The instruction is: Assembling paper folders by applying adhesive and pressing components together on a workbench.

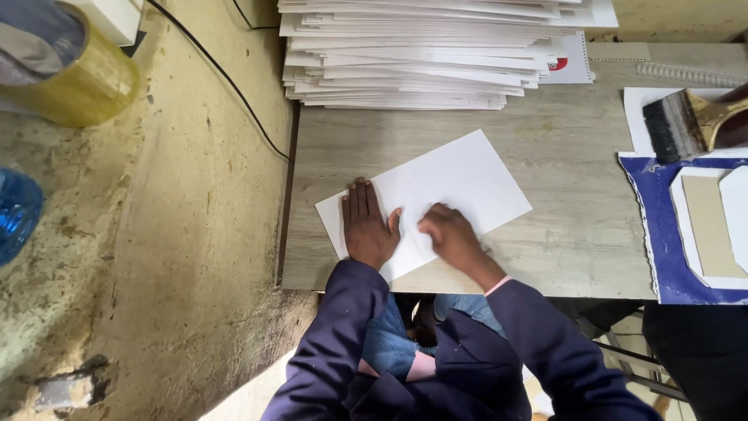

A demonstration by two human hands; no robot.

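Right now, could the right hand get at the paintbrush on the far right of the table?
Probably yes: the right hand rests on the white sheet, and only bare tabletop lies between it and the paintbrush.

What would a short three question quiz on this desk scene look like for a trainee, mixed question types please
1. True or false: the left hand lies flat on the white sheet.
2. What lies at the desk's far edge? A) a stack of white sheets B) a row of bottles C) a keyboard
3. Fill in: the paintbrush rests at the desk's ___ side.

Key: 1 true; 2 A; 3 right. The right hand presses the same sheet with bent fingers.
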